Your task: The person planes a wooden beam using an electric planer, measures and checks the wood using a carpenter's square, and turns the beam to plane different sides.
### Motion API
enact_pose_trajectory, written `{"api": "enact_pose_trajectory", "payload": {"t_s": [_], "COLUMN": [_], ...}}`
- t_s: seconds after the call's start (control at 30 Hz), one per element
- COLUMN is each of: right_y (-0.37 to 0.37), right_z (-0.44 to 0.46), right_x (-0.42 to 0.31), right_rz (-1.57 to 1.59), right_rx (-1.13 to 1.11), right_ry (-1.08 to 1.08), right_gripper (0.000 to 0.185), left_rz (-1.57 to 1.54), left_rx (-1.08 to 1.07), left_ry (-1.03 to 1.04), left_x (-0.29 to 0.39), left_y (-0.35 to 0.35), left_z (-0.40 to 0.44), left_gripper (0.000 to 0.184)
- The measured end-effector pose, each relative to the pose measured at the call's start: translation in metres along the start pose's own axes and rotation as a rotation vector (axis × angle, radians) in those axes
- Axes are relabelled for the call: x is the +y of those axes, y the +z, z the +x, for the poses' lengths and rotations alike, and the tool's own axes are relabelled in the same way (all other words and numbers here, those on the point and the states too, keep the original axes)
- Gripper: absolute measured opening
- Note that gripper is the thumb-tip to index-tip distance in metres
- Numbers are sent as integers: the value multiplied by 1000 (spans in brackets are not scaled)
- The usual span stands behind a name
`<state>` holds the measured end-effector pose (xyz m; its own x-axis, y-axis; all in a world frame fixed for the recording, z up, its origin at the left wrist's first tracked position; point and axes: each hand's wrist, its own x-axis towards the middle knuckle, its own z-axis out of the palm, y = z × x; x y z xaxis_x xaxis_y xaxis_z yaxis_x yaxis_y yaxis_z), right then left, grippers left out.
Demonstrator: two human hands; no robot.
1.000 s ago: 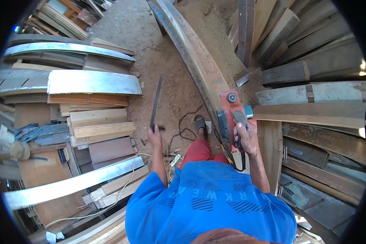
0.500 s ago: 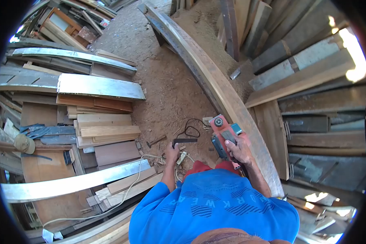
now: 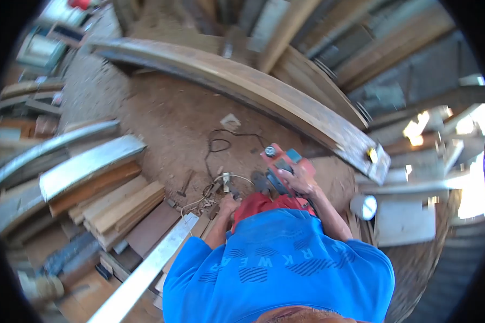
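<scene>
Near the centre of the head view, the right hand (image 3: 303, 181) grasps a red power planer (image 3: 276, 160), whose body juts far and left past the fingers. The left hand (image 3: 230, 205) has curled fingers; blur hides whether they hold anything. Beyond, a long wooden beam (image 3: 242, 81) spans dirt ground (image 3: 167, 113); planks (image 3: 126, 209) lie stacked left.

A person's right hand (image 3: 300, 180) grips a red power planer (image 3: 278, 163) beside a long timber beam (image 3: 242, 81); near that beam, a dark cord (image 3: 221, 140) lies looped.
</scene>
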<state>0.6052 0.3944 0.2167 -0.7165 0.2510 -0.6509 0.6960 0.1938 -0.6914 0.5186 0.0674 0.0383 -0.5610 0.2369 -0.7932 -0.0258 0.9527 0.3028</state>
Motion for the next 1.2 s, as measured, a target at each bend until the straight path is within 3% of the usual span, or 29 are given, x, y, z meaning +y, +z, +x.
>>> {"api": "enact_pose_trajectory", "payload": {"t_s": [0.07,0.17,0.27,0.37,0.47,0.5,0.53,0.57,0.6,0.63,0.67,0.73,0.8,1.03,1.2], "right_y": [3,23,10,16,21,32,47,50,46,51,58,72,74,103,111], "right_z": [-16,-28,-48,-52,-55,-47,-37,-30,-26,-18,-7,9,18,38,36], "right_x": [27,84,126,205,262,295,329,350,366,389,413,464,490,573,592], "right_rz": [11,43,125,265,434,524,621,741,859,888,913,976,1072,1155,1306], "right_rx": [34,209,136,171,230,294,352,335,321,375,437,487,527,622,647], "right_ry": [29,-121,32,105,186,171,170,177,195,200,207,213,261,459,501], "right_gripper": [48,46,59,53,46,34,28,25,23,20,18,18,25,20,31], "left_rz": [92,230,294,460,340,436,602,710,583,630,678,723,813,832,851], "left_rx": [3,55,-112,-113,-44,-47,-135,-103,-16,80,173,99,115,134,174], "left_ry": [49,106,-1,82,181,283,157,239,346,329,322,225,296,298,349], "left_x": [-1,-53,-19,43,41,29,67,46,-9,1,34,68,70,80,78], "left_y": [10,57,64,81,138,163,171,202,249,260,261,262,266,269,269], "left_z": [-6,43,45,27,32,39,21,34,59,44,27,25,35,56,67], "left_gripper": [48,48,47,47,44,45,49,54,53,53,53,56,61,60,42]}}
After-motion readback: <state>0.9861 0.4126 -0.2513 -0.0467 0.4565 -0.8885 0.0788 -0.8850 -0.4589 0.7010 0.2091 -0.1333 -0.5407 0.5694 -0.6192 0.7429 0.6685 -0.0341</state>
